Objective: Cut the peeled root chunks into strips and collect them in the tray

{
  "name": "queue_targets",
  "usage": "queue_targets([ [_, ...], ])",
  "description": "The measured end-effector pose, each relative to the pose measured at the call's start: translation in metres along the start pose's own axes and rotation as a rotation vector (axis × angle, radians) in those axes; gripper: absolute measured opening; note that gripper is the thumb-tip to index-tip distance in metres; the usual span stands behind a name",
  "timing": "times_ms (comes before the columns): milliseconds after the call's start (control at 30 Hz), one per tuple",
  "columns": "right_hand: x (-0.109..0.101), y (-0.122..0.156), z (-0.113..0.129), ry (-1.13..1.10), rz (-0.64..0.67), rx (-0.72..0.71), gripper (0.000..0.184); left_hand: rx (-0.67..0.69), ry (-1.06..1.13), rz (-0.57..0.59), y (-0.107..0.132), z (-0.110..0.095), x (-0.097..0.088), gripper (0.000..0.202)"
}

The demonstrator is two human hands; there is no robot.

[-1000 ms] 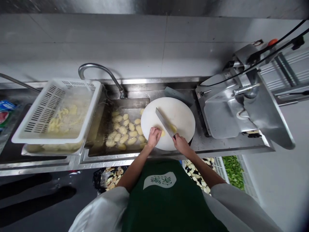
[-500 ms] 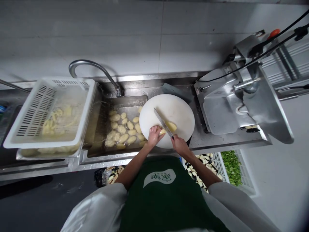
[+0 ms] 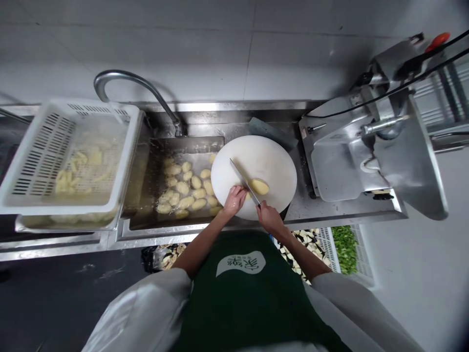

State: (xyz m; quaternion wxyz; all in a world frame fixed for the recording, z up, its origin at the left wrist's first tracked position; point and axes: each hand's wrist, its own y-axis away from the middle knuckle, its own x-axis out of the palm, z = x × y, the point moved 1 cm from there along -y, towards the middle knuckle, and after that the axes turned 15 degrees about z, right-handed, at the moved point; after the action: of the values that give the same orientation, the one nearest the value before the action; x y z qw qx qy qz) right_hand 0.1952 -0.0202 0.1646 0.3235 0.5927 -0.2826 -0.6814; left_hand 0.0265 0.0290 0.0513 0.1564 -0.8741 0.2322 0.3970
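A round white cutting board (image 3: pixel 267 156) lies over the right end of a steel sink. My right hand (image 3: pixel 268 218) is closed round the handle of a cleaver (image 3: pixel 242 180), whose blade runs diagonally across the board. My left hand (image 3: pixel 235 199) curls over a potato piece just left of the blade. A cut pale-yellow potato half (image 3: pixel 259 186) lies flat to the right of the blade.
Several peeled potatoes (image 3: pixel 185 190) sit in the sink (image 3: pixel 157 161) under a curved faucet (image 3: pixel 135 88). A white slotted basket (image 3: pixel 66 151) with potato strips stands at the left. A metal slicing machine (image 3: pixel 370 142) stands at the right. Crates of chopped vegetables (image 3: pixel 330 244) sit on the floor.
The blade has worked leftward through the potato, leaving a larger cut half lying to its right. My left hand has stayed curled on the remaining piece. The view has drifted slightly.
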Motion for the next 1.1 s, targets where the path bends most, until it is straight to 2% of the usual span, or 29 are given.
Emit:
queue_targets([
  [233,-0.003,0.006,0.005,0.006,0.034,0.010,0.033,-0.004,0.020,0.008,0.005,0.003,-0.001,0.028],
  [500,-0.010,-0.002,0.017,-0.026,0.022,-0.004,0.033,0.051,0.077,-0.009,0.009,0.006,-0.007,0.025],
  [700,-0.003,0.011,0.013,0.006,0.030,0.004,0.033,0.029,0.054,0.009,0.010,0.004,-0.006,0.027],
  [933,-0.007,-0.004,0.024,-0.009,0.008,-0.011,0.033,0.083,0.126,-0.028,0.014,0.011,-0.006,0.028],
  [1100,-0.008,0.002,0.022,0.010,0.000,-0.024,0.032,0.094,0.080,-0.044,0.015,0.015,-0.001,0.028],
])
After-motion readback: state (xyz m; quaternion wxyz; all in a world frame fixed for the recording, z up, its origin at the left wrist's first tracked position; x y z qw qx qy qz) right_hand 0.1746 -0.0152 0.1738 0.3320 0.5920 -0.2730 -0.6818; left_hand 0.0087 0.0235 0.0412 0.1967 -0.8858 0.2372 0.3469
